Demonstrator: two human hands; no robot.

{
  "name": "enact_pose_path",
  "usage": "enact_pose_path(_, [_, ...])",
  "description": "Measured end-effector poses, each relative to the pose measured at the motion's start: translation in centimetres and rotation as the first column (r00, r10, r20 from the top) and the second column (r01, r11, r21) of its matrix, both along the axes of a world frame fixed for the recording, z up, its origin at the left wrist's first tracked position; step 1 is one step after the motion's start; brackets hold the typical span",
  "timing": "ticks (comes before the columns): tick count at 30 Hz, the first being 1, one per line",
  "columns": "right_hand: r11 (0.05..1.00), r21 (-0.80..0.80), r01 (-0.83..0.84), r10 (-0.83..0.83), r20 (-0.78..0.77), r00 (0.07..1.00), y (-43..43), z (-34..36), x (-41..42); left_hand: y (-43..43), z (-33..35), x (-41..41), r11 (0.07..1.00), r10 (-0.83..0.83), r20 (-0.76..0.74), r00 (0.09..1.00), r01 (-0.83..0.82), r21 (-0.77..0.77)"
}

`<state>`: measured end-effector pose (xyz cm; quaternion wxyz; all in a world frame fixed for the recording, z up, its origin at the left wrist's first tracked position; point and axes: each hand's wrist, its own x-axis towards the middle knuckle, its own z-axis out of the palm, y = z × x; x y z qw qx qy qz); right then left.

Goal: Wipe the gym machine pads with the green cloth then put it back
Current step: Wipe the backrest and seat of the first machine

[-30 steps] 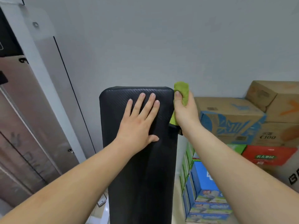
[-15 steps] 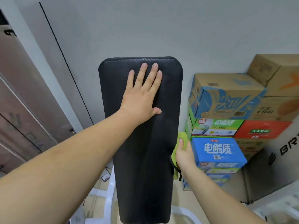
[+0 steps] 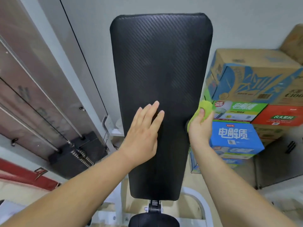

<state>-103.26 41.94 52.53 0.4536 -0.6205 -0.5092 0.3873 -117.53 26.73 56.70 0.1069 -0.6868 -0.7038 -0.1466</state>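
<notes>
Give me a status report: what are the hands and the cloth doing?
Left hand open, flat on the black pad. Right hand grips the green cloth at the pad's right edge. Stacked boxes close beside, not blocking.

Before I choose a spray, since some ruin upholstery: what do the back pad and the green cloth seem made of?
Back pad: likely vinyl or faux leather, black, with fine diagonal weave embossing and a faint sheen. Green cloth: probably microfibre, matte and fuzzy at its edge, bunched in the right hand.
</notes>
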Motion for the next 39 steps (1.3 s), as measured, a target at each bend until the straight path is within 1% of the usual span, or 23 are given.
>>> enact_pose_path(2, [0.98, -0.196, -0.032, 0.034, 0.007, 0.999, -2.6, -4.2, 1.5, -1.5, -1.9, 0.3, 0.998, -0.02, 0.018, 1.0, 0.021, -0.054])
enact_pose_path(4, [0.923, -0.377, -0.075, 0.09, 0.024, 0.996, -5.1, -8.3, 3.4, -2.9, -3.5, 0.6, 0.993, -0.04, 0.033, 0.999, 0.044, -0.113])
enact_pose_path(6, [0.881, -0.463, -0.1, 0.11, -0.006, 0.994, -6.2, -10.0, 4.6, -3.8, -4.6, 0.7, 0.984, -0.053, 0.05, 0.997, 0.06, -0.168])
enact_pose_path(8, [0.901, -0.423, -0.094, 0.072, -0.068, 0.995, -5.2, -8.7, 4.3, -4.4, -4.7, 1.0, 0.976, -0.052, 0.065, 0.997, 0.065, -0.208])
enact_pose_path(10, [0.955, -0.291, -0.058, 0.025, -0.116, 0.993, -3.2, -4.4, 3.2, -4.7, -4.2, 1.5, 0.976, -0.04, 0.119, 0.992, 0.064, -0.207])
enact_pose_path(13, [0.994, -0.044, -0.103, 0.09, -0.234, 0.968, -0.6, 3.5, 1.7, -5.0, -3.5, 2.7, 0.989, 0.003, 0.246, 0.969, 0.034, -0.145])
enact_pose_path(15, [0.992, 0.029, -0.124, 0.127, -0.191, 0.973, -1.0, 5.1, 1.2, -5.3, -3.3, 3.3, 0.993, 0.016, 0.309, 0.951, 0.02, -0.113])
enact_pose_path(18, [0.993, -0.022, -0.119, 0.118, -0.055, 0.991, -4.0, 1.2, 2.4, -5.8, -3.4, 4.0, 0.995, 0.025, 0.419, 0.908, 0.017, -0.095])
enact_pose_path(20, [0.974, -0.174, -0.145, 0.154, 0.042, 0.987, -7.0, -2.7, 4.0, -6.0, -3.7, 4.5, 0.99, 0.05, 0.493, 0.869, 0.024, -0.142])
enact_pose_path(21, [0.939, -0.299, -0.171, 0.189, 0.034, 0.981, -8.6, -4.8, 4.9, -6.3, -4.0, 4.8, 0.98, 0.073, 0.533, 0.843, 0.04, -0.197])
enact_pose_path(23, [0.824, -0.501, -0.265, 0.227, -0.137, 0.964, -12.4, -7.5, 6.2, -6.7, -5.1, 5.5, 0.935, 0.14, 0.619, 0.773, 0.103, -0.34])
enact_pose_path(25, [0.754, -0.556, -0.35, 0.196, -0.317, 0.928, -15.0, -6.8, 6.2, -7.2, -6.4, 6.3, 0.886, 0.19, 0.727, 0.66, 0.204, -0.417])
enact_pose_path(27, [0.703, -0.542, -0.46, 0.234, -0.435, 0.87, -15.0, -4.2, 5.1, -7.4, -7.2, 6.9, 0.894, 0.218, 0.809, 0.545, 0.221, -0.39])
enact_pose_path(29, [0.64, -0.508, -0.576, 0.339, -0.486, 0.805, -14.7, -0.8, 3.9, -7.5, -7.0, 6.9, 0.946, 0.245, 0.876, 0.416, 0.096, -0.311])
enact_pose_path(30, [0.577, -0.491, -0.652, 0.437, -0.489, 0.755, -14.5, 0.6, 3.5, -7.5, -6.7, 6.5, 0.964, 0.242, 0.912, 0.332, 0.026, -0.265])
enact_pose_path(31, [0.499, -0.498, -0.709, 0.541, -0.46, 0.704, -14.1, 1.7, 3.2, -7.6, -6.4, 6.1, 0.974, 0.225, 0.939, 0.26, -0.045, -0.221])
enact_pose_path(32, [0.452, -0.521, -0.724, 0.614, -0.407, 0.676, -13.8, 2.9, 3.0, -7.7, -6.0, 5.2, 0.968, 0.237, 0.949, 0.206, -0.128, -0.214])
enact_pose_path(33, [0.473, -0.536, -0.7, 0.648, -0.327, 0.688, -13.2, 3.5, 2.7, -7.8, -5.6, 4.4, 0.949, 0.258, 0.952, 0.162, -0.225, -0.219])
enact_pose_path(34, [0.558, -0.525, -0.643, 0.626, -0.242, 0.741, -12.7, 4.1, 2.4, -7.9, -5.1, 3.3, 0.912, 0.293, 0.948, 0.126, -0.334, -0.238])
enact_pose_path(36, [0.818, -0.404, -0.409, 0.418, -0.071, 0.906, -10.9, 4.0, 1.9, -7.8, -4.0, 0.5, 0.821, 0.323, 0.942, 0.087, -0.52, -0.234])
enact_pose_path(37, [0.908, -0.313, -0.277, 0.293, 0.004, 0.956, -9.8, 3.5, 1.9, -7.6, -3.1, -0.7, 0.804, 0.281, 0.954, 0.102, -0.568, -0.176])
enact_pose_path(38, [0.951, -0.242, -0.194, 0.218, 0.079, 0.973, -8.7, 3.0, 2.0, -7.2, -2.1, -2.0, 0.804, 0.211, 0.961, 0.18, -0.591, -0.066])
enact_pose_path(39, [0.96, -0.212, -0.182, 0.212, 0.125, 0.969, -7.5, 2.2, 2.0, -6.4, -0.9, -3.2, 0.807, 0.15, 0.93, 0.335, -0.585, 0.08])
